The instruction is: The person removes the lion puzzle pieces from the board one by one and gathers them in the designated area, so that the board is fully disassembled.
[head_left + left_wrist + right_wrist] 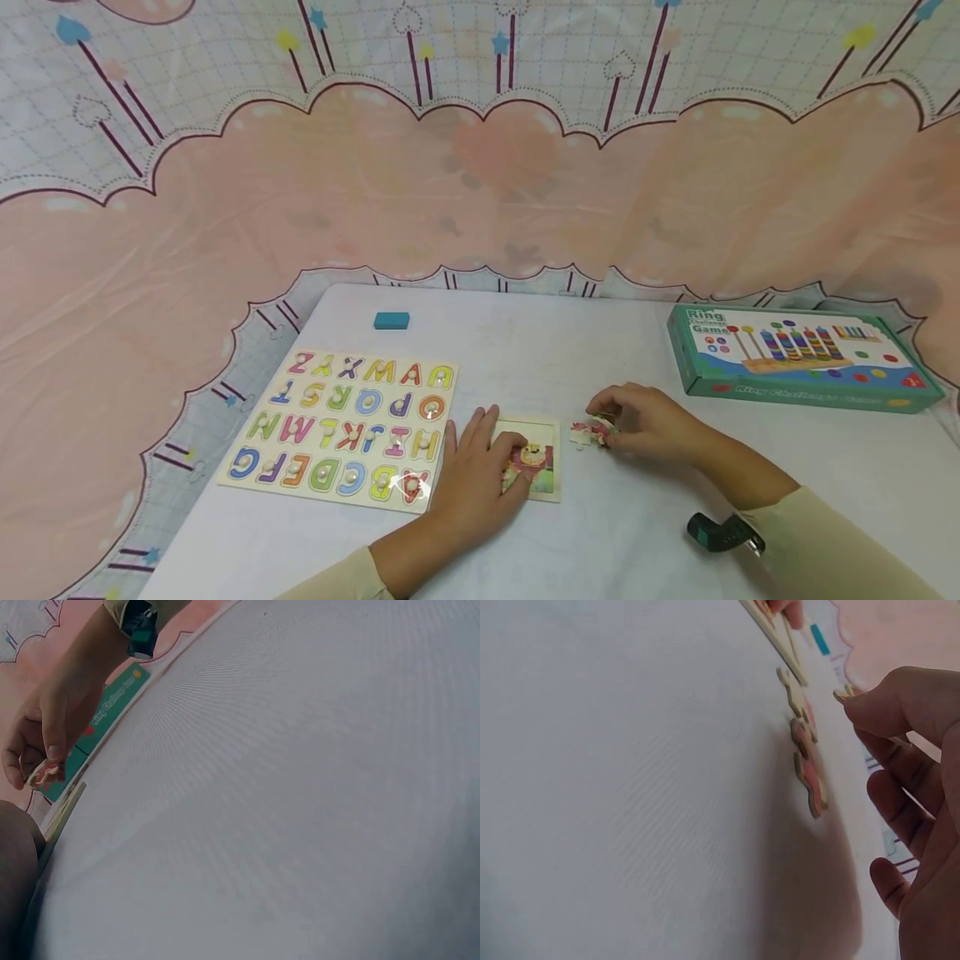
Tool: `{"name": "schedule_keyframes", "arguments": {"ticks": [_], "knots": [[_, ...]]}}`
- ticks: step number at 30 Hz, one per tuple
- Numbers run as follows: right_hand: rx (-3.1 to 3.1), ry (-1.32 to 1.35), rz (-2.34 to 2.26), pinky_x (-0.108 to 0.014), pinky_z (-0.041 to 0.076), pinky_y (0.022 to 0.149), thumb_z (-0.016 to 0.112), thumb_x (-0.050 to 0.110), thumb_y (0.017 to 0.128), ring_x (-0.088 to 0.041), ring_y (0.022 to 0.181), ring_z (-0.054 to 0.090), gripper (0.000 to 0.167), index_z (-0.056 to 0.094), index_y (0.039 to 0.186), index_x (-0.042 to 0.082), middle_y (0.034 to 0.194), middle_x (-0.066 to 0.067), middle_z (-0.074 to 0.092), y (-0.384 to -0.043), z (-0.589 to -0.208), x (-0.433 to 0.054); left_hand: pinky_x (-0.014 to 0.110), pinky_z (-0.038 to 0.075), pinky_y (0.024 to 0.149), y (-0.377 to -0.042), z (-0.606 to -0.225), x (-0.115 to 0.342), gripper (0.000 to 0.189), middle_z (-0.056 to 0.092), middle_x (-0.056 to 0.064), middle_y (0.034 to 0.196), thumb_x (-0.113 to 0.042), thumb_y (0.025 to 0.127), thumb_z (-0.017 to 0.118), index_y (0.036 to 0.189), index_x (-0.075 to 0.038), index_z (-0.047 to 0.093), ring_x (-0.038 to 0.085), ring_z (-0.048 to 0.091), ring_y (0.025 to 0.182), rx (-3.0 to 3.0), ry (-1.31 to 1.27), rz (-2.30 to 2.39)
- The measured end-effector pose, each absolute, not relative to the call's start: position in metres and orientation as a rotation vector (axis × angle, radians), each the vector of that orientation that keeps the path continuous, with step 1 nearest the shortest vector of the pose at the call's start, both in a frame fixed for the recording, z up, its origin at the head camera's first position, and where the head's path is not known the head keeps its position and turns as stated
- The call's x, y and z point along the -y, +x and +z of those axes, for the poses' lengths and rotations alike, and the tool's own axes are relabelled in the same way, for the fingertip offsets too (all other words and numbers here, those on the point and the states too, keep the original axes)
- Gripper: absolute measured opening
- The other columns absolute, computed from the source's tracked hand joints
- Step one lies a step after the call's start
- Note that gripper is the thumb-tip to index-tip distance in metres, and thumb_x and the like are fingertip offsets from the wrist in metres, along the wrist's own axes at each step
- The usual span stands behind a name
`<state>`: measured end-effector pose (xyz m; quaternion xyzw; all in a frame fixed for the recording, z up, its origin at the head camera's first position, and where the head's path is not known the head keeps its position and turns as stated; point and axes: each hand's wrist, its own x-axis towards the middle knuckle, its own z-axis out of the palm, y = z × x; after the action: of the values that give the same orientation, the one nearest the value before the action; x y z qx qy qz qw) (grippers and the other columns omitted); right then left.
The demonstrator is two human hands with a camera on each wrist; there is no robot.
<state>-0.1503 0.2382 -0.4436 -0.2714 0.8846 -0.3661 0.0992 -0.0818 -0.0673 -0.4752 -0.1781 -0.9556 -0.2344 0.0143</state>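
In the head view, your left hand [480, 479], grip released, rests on the square pale-wood puzzle tray [557, 462]. From the left wrist, your right hand [52, 724] pinches a small pink-and-cream wooden jigsaw piece [45, 774]. From the right wrist, flat pink-and-cream wooden pieces [808, 784] lie near the tray; you're likely mid-assembly, so next match yours to a gap.

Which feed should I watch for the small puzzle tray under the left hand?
The head view: it looks down on the puzzle tray, showing its face, though the left hand covers part. The left wrist view shows only a thin edge; the right wrist view catches one steeply angled corner near the top.
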Motion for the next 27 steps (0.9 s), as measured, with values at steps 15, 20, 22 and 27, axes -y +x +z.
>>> {"name": "schedule_keyframes", "arguments": {"ticks": [15, 20, 22, 27], "knots": [[-2.622, -0.831, -1.084, -0.024, 0.051, 0.099, 0.085, 0.012, 0.090, -0.009, 0.109, 0.062, 0.035, 0.071, 0.121, 0.020, 0.119, 0.009, 0.071, -0.128, -0.443, -0.279, 0.069, 0.003, 0.126, -0.082, -0.475, 0.067, 0.037, 0.037, 0.016, 0.170, -0.044, 0.099, 0.065, 0.131, -0.027, 0.068, 0.036, 0.024, 0.161, 2.961, -0.564, -0.745], [-2.674, -0.872, -1.055, -0.023, 0.052, 0.095, 0.085, 0.012, 0.090, -0.007, 0.107, 0.062, 0.036, 0.071, 0.121, 0.024, 0.117, 0.011, 0.071, -0.120, -0.449, -0.291, 0.070, 0.004, 0.126, -0.082, -0.474, 0.067, 0.035, 0.038, 0.016, 0.169, -0.042, 0.098, 0.064, 0.130, -0.027, 0.068, 0.036, 0.025, 0.161, 2.954, -0.568, -0.743], [-2.701, -0.869, -1.038, -0.024, 0.052, 0.094, 0.086, 0.011, 0.089, -0.006, 0.106, 0.062, 0.037, 0.071, 0.121, 0.026, 0.117, 0.013, 0.070, -0.118, -0.451, -0.293, 0.070, 0.004, 0.126, -0.082, -0.474, 0.068, 0.035, 0.038, 0.016, 0.169, -0.042, 0.098, 0.064, 0.130, -0.027, 0.068, 0.036, 0.025, 0.161, 2.951, -0.568, -0.743], [-2.737, -0.851, -1.039, -0.022, 0.052, 0.093, 0.086, 0.008, 0.087, -0.006, 0.104, 0.061, 0.041, 0.072, 0.121, 0.026, 0.116, 0.014, 0.069, -0.117, -0.454, -0.297, 0.069, 0.004, 0.126, -0.082, -0.475, 0.068, 0.036, 0.037, 0.015, 0.170, -0.042, 0.099, 0.064, 0.131, -0.027, 0.068, 0.036, 0.024, 0.161, 2.957, -0.566, -0.742]]}}
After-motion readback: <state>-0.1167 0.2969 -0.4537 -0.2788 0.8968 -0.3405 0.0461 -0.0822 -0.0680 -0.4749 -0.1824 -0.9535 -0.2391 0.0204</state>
